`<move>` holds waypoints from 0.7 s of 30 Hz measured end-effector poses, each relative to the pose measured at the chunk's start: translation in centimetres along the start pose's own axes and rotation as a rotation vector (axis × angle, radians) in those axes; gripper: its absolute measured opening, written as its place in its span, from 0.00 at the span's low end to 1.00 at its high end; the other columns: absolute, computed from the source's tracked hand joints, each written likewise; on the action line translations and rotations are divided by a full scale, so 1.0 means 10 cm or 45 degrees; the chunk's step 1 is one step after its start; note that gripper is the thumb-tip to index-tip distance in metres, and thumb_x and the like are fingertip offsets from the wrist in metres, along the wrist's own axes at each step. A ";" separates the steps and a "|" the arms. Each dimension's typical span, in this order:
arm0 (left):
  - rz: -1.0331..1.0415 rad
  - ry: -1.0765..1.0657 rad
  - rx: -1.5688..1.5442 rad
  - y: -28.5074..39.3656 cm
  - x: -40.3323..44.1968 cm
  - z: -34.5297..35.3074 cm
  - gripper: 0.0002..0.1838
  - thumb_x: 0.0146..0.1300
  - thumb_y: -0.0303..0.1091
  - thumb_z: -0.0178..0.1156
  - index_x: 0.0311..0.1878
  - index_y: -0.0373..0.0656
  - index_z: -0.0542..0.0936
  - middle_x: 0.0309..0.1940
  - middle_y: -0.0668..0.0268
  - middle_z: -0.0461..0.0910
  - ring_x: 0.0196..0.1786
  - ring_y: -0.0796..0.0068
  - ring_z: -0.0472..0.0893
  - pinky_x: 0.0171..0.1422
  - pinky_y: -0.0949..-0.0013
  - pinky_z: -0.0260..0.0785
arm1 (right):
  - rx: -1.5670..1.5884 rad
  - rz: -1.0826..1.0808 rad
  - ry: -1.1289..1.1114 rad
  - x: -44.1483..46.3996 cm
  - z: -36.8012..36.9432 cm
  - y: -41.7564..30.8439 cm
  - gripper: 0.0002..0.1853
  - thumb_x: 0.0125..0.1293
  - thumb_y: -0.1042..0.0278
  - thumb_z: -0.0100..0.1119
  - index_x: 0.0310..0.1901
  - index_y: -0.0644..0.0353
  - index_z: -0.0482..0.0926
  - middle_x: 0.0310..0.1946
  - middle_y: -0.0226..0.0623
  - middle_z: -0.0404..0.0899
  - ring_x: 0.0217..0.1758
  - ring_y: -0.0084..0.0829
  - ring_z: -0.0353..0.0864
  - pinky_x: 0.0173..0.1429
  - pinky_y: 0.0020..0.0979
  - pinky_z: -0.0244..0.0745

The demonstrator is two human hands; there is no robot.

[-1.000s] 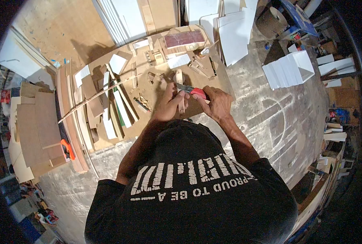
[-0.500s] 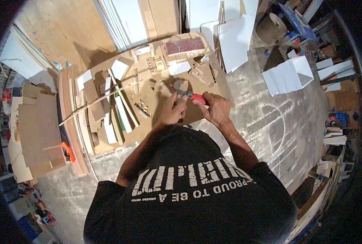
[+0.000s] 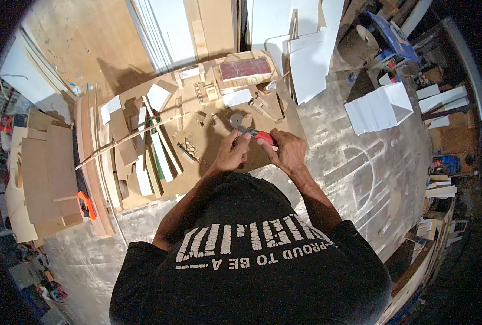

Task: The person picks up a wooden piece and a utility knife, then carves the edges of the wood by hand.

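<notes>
My right hand (image 3: 288, 153) is closed round a red-handled tool (image 3: 263, 137), whose dark front end points left toward my other hand. The tool's exact kind is not clear. My left hand (image 3: 232, 154) is closed, fingertips pinched together beside that dark end; what they hold is hidden. Just beyond the fingertips are a grey round disc (image 3: 236, 118) and a small pale wooden piece (image 3: 247, 120). Both hands are above the near part of a brown board worktop (image 3: 262, 157).
Wood strips (image 3: 158, 146) and a long thin stick (image 3: 135, 136) lie to the left. A wooden box with a dark red top (image 3: 244, 69) stands at the back. An orange-handled tool (image 3: 87, 205) is far left, a white box (image 3: 379, 107) on the floor at right.
The view has shifted slightly. Both hands and the red-handled tool sit a little lower in the picture, still close together. The grips look the same.
</notes>
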State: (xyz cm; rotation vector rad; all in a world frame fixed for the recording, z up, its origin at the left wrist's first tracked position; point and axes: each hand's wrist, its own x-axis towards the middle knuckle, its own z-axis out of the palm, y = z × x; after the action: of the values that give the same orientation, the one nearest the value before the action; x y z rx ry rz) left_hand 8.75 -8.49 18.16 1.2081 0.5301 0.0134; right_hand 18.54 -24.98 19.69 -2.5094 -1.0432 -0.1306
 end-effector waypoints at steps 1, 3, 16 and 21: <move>0.009 0.039 0.043 0.02 -0.01 0.01 0.13 0.76 0.44 0.56 0.48 0.43 0.74 0.23 0.74 0.69 0.23 0.83 0.67 0.25 0.74 0.59 | -0.007 0.009 -0.012 0.00 0.02 0.00 0.27 0.66 0.33 0.58 0.33 0.55 0.79 0.21 0.38 0.80 0.25 0.41 0.83 0.28 0.42 0.76; 0.075 0.006 0.132 0.02 0.01 -0.02 0.13 0.76 0.44 0.56 0.49 0.43 0.75 0.22 0.74 0.69 0.22 0.84 0.67 0.25 0.74 0.60 | -0.024 0.011 -0.003 0.01 0.04 0.00 0.27 0.66 0.34 0.59 0.33 0.54 0.79 0.21 0.38 0.80 0.25 0.41 0.83 0.28 0.42 0.75; 0.140 -0.198 0.295 -0.15 0.16 -0.20 0.17 0.79 0.45 0.50 0.57 0.42 0.70 0.32 0.68 0.71 0.33 0.79 0.72 0.34 0.68 0.66 | -0.046 -0.054 0.109 0.04 0.04 -0.03 0.23 0.65 0.38 0.62 0.33 0.52 0.79 0.21 0.35 0.77 0.24 0.40 0.82 0.26 0.41 0.74; 0.063 -0.277 -0.164 -0.25 0.23 -0.18 0.12 0.79 0.41 0.49 0.56 0.44 0.67 0.33 0.69 0.71 0.31 0.80 0.69 0.32 0.72 0.63 | -0.032 -0.078 0.095 0.02 0.06 -0.01 0.24 0.65 0.37 0.62 0.33 0.53 0.79 0.20 0.36 0.77 0.24 0.40 0.82 0.26 0.41 0.74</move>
State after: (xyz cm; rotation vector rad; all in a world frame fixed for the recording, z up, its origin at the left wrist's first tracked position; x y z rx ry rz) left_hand 9.37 -7.17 14.62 1.0808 0.3042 -0.0409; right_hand 18.51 -24.53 19.19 -2.4753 -1.0949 -0.2544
